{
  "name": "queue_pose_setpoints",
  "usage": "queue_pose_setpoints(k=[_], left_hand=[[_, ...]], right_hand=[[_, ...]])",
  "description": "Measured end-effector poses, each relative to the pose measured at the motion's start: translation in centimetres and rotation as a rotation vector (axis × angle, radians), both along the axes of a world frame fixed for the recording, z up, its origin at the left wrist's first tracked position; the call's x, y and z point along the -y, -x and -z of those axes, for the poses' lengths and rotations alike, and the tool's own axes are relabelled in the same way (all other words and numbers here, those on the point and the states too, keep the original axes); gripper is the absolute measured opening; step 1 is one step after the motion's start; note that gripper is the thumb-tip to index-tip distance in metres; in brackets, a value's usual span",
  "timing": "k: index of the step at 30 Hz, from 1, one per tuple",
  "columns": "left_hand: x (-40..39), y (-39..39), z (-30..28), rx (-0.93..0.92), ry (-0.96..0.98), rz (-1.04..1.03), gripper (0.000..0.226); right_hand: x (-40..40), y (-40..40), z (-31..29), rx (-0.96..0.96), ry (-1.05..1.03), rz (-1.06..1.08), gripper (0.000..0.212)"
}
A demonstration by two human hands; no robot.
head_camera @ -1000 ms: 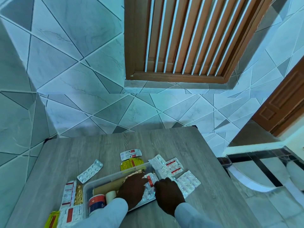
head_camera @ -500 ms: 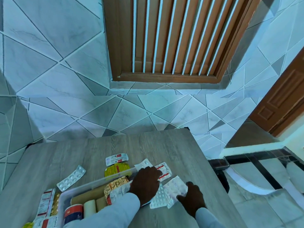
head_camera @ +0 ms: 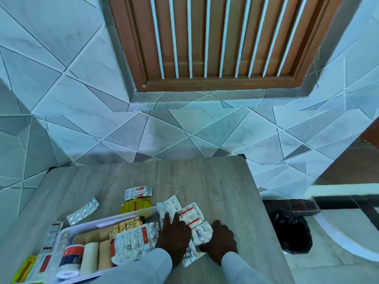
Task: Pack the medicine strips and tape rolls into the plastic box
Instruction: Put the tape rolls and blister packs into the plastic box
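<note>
A clear plastic box (head_camera: 98, 223) lies at the table's lower left. It holds three tape rolls (head_camera: 89, 257) side by side and crumpled medicine strips (head_camera: 133, 240). Just right of the box, my left hand (head_camera: 174, 234) lies palm down on a heap of loose strips. My right hand (head_camera: 219, 238) is beside it, fingers curled and thumb against a crumpled silver strip (head_camera: 202, 232). A red-and-white strip (head_camera: 191, 215) and a silver blister (head_camera: 170, 206) stick out beyond my fingers.
Behind the box lie a white blister strip (head_camera: 83, 211), a red-and-white strip (head_camera: 138, 192) and a yellow strip (head_camera: 135, 206). More strips (head_camera: 51, 236) lie left of the box. The grey table (head_camera: 205, 181) ends at my right, above a black bag (head_camera: 291, 230) on the floor.
My left hand came out of the box and moved right onto the loose strips. My right hand slid in toward it, bunching the strips between the two hands.
</note>
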State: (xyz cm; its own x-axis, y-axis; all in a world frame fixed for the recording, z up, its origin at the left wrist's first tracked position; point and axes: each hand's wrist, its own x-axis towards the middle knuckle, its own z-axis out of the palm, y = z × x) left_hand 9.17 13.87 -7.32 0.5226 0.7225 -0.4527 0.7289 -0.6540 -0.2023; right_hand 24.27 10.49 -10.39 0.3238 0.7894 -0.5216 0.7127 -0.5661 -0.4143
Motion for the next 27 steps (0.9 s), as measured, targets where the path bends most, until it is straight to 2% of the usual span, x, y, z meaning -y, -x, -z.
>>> queue_pose_setpoints(k=[3, 6, 8, 12, 15, 20, 22, 25, 27], left_hand=[[-0.2, -0.2, -0.4, 0.070, 0.058, -0.020, 0.057], [-0.8, -0.4, -1.8, 0.161, 0.132, -0.057, 0.045], [-1.4, -0.2, -2.6, 0.270, 0.190, -0.121, 0.041], [-2.7, 1.8, -3.7, 0.667, 0.302, -0.368, 0.028], [-4.3, 5.5, -4.1, 0.911, 0.287, -0.498, 0.018], [-5.3, 15.8, -4.2, 1.210, 0.316, -0.824, 0.029], [-5.1, 20.5, -4.3, 1.248, 0.333, -0.937, 0.028], [-4.8, 27.0, -3.8, 1.148, 0.252, -0.886, 0.025], [-4.5, 30.5, -3.3, 1.151, 0.180, -0.914, 0.025]], right_hand=[[-0.5, -1.0, 0.5, -0.019, -0.039, -0.040, 0.051], [-1.3, -1.9, 0.4, -0.209, -0.133, -0.007, 0.019], [-2.2, -2.3, -0.1, -0.277, -0.190, 0.021, 0.016], [-4.6, -2.0, -2.1, -0.335, -0.318, 0.113, 0.009], [-6.0, -0.8, -4.2, -0.321, -0.464, 0.225, 0.008], [-6.9, 5.0, -7.4, -0.458, -0.552, 0.331, 0.017], [-6.3, 8.9, -7.5, -0.503, -0.503, 0.298, 0.022], [-5.2, 15.0, -5.7, -0.541, -0.415, 0.207, 0.022], [-4.8, 18.7, -4.6, -0.534, -0.360, 0.134, 0.016]])
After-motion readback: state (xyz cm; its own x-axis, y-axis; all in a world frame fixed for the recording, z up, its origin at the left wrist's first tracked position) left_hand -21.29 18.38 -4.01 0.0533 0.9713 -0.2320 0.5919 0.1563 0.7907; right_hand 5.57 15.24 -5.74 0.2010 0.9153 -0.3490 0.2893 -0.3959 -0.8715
